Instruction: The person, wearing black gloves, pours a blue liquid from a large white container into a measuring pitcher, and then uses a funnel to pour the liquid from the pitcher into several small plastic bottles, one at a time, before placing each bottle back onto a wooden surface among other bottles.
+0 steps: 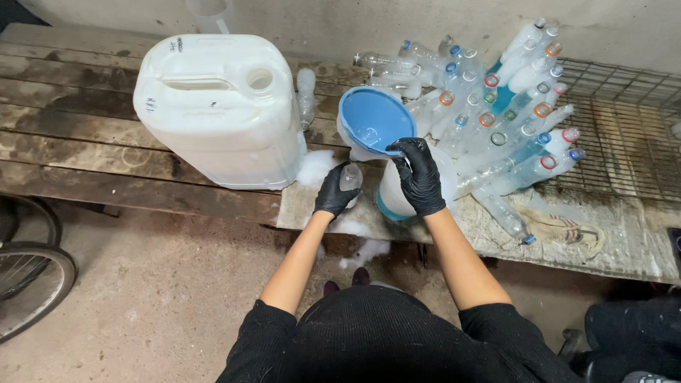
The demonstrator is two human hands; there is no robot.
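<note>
My left hand [335, 190], in a black glove, grips a small clear plastic bottle [350, 177] upright at the front edge of the bench. My right hand [420, 175], also gloved, holds the rim of a blue funnel [374, 119] whose spout points down toward the bottle. A pale bottle with a blue base [392, 201] stands just behind my right hand, partly hidden by it. White foam [316, 167] lies on the bench by the left hand.
A large white jerrycan [220, 106] lies on the wooden bench [85, 135] at left. Several clear bottles with coloured rings [511, 106] are piled at right beside a wire grid [624, 128]. A bicycle wheel [28, 284] stands at lower left.
</note>
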